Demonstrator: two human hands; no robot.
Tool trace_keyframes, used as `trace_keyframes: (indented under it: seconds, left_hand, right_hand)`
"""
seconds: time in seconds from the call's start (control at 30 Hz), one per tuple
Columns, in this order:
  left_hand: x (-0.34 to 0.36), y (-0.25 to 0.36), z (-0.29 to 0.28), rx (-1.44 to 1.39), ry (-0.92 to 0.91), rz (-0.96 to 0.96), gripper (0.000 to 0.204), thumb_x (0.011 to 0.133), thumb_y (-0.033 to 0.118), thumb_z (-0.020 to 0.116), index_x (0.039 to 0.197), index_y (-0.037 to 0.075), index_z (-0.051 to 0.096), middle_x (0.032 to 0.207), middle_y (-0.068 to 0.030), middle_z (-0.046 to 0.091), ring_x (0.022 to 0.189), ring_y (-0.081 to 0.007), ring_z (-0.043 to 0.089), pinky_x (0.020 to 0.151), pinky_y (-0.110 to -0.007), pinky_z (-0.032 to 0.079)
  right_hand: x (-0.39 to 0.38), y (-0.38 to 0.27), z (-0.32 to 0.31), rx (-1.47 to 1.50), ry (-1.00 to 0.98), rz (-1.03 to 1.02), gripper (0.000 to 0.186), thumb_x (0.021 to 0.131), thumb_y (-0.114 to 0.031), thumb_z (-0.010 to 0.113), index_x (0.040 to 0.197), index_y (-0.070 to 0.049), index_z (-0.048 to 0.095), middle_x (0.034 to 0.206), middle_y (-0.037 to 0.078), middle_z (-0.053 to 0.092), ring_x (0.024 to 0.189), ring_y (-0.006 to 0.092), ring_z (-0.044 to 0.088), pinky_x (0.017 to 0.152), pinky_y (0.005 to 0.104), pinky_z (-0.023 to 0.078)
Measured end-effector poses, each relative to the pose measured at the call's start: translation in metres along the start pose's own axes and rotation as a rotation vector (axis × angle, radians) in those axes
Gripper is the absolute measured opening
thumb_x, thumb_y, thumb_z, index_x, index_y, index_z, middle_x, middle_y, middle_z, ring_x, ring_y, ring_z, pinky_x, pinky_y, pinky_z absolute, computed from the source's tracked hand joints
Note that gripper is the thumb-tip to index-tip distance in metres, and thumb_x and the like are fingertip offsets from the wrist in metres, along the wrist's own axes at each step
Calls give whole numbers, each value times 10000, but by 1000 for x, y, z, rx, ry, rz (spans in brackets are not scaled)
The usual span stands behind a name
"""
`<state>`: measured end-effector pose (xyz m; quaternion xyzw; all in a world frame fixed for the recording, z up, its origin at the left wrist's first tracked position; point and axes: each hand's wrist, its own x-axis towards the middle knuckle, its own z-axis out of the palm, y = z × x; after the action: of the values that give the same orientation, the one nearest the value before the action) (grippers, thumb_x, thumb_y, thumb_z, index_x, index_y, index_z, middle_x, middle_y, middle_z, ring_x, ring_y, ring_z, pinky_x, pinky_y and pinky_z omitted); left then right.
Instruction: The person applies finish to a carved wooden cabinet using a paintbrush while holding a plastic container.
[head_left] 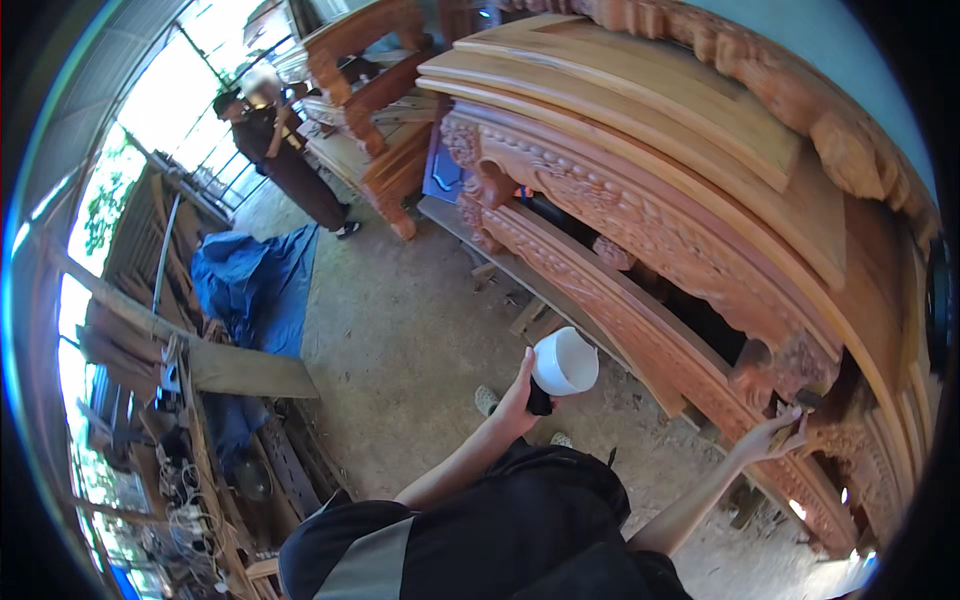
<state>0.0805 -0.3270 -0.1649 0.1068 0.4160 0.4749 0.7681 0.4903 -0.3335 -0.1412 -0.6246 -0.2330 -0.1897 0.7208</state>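
A white cup-shaped container is in my left hand, in front of my body, its round mouth tilted to the right. Something black shows under the container against my palm. Out to the right, my right hand pinches a small brush with a dark end. That end is close to the carved leg of a large reddish wooden furniture piece; whether it touches cannot be made out. Carved relief covers the upper apron and the lower rail of this piece.
Smooth boards lie stacked on top of the carved piece. Another wooden piece stands farther back, near a person in dark clothes. A blue tarp and wood scraps line the left side. Wood offcuts lie on the concrete floor.
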Motion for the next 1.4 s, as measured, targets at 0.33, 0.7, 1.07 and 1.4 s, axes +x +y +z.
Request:
trace_keyframes:
  seconds: [0.33,0.7,1.07,1.4]
  left_hand:
    - [2,0,-5,-92,57,-21,643,937,701,518,1201,118,580,870,-51,624,678,-174,578,598,-334,494]
    - [-1,5,-14,-58,5,7,664,956,695,485,1239,101,573,898,-81,650,720,-197,625,594,-326,497]
    - [-7,10,-8,-66,23,3,658,963,691,463,1216,98,597,902,-79,670,683,-203,634,565,-329,519]
    - [-3,5,-15,-86,17,-12,654,954,701,474,1166,99,615,848,-72,665,637,-196,622,568,-331,525]
  right_hand:
    - [-7,12,3,-112,-215,20,258,1034,-227,608,1143,7,613,978,147,669,766,194,675,649,305,559]
    - [-12,-6,3,-151,-214,60,295,1035,-256,602,1180,1,617,998,148,655,770,206,689,659,306,577]
    - [-14,-16,3,-182,-179,34,284,1037,-241,602,1174,7,615,960,149,677,750,183,681,644,300,558]
    - [-12,-13,-2,-166,-152,42,308,1039,-262,596,1189,7,610,945,144,685,746,192,681,653,309,558]
